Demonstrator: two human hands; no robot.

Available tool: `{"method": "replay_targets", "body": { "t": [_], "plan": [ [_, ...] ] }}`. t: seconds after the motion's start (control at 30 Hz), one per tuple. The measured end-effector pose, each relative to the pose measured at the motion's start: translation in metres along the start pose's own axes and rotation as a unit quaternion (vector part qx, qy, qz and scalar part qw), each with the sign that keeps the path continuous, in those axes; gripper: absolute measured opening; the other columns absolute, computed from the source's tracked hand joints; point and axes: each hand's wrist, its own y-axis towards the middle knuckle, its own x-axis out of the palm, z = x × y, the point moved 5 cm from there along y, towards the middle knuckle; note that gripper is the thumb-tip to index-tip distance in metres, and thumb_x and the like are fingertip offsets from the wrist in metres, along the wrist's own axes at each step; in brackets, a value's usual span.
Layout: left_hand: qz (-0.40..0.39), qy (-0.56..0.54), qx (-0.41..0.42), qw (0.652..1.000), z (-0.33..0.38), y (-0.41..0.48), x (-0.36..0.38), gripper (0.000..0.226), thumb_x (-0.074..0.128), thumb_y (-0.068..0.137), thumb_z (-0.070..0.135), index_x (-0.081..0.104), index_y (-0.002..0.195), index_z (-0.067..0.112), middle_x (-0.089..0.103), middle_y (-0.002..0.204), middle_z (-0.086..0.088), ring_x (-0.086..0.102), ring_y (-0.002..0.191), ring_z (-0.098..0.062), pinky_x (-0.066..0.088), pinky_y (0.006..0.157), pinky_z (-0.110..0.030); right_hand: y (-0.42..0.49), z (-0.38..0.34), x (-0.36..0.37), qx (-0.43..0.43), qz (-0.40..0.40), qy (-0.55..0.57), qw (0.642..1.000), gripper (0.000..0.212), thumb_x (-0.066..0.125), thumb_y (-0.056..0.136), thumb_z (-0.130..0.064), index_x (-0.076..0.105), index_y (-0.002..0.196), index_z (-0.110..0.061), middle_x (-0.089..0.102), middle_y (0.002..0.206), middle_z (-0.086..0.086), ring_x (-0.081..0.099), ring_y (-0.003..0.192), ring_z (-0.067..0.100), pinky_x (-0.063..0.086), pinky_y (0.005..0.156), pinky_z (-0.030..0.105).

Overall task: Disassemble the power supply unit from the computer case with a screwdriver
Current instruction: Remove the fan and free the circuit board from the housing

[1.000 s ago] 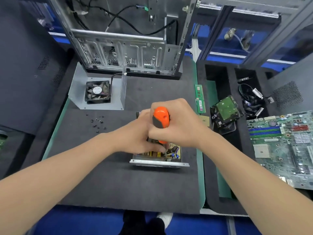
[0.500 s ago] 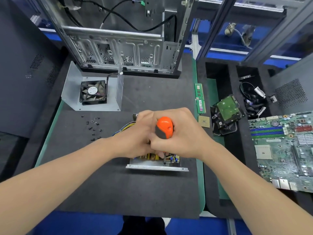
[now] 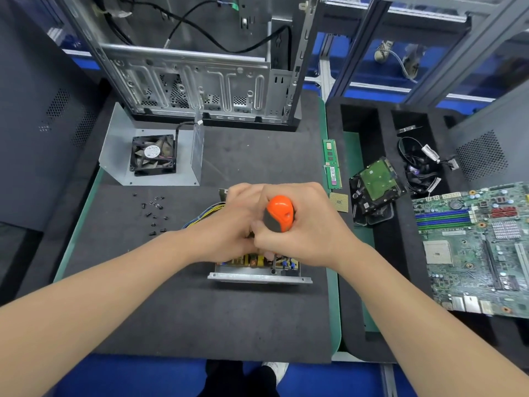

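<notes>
psu [image 3: 259, 277] lies open on the black mat [image 3: 200, 310] in front of the person, well apart from the case [image 3: 194, 81] that stands at the far edge. its cover [image 3: 114, 156] with the fan [image 3: 153, 154] is put aside at the far left, and loose screws [image 3: 153, 210] lie near it. so the unit is already out of the case, and the step in hand seems to be a screw at the near edge of the unit, just behind the metal rim.

the right hand [image 3: 309, 233] grips the orange handle of the screwdriver [image 3: 279, 213], fingers and thumb curled round it. the shaft goes nearly straight down to the near right part of the unit. the left hand [image 3: 226, 233] lies over the board just beside. its fingertips are hidden behind the right hand — i cannot tell if they pinch the shaft or only press on the unit.

to do it well, i think the shaft must be upright and in line with the screw, with firm pressure down before any turning, so the tip does not jump from the head onto the small parts beside it. the left hand should press the unit to the mat, because a light tray may turn with the screw. when the screw is loose, less pressure is better — then lift it with the fingers and put it with the other screws. the yellow and blue wires [image 3: 206, 212] at the left are better held away from the tip.
</notes>
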Motion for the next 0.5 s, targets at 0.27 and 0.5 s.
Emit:
{"method": "replay_targets", "body": {
  "t": [0.27,0.5],
  "plan": [
    [0.001,0.007,0.019,1.0,-0.014,-0.003,0.009,0.052,0.078,0.074,0.022,0.043,0.08,0.06,0.024,0.124,0.059,0.003,0.124,0.034,0.007,0.097,0.006,-0.004,-0.001,-0.003,0.012,0.015,0.009,1.0,0.02,0.079,0.069,0.001,0.059,0.066,0.0,0.055,0.052,0.003,0.049,0.055,0.02,0.046,0.055,0.033],
    [0.013,-0.004,0.028,1.0,-0.018,-0.005,0.012,0.065,0.089,0.068,0.02,0.043,0.083,0.064,0.017,0.129,0.06,0.003,0.125,0.035,0.01,0.095,0.009,-0.007,0.0,-0.002,0.012,0.023,0.01,1.0,0.021,0.08,0.068,0.002,0.059,0.066,0.0,0.052,0.053,0.001,0.045,0.057,0.017,0.036,0.055,0.013]
  ]
}}
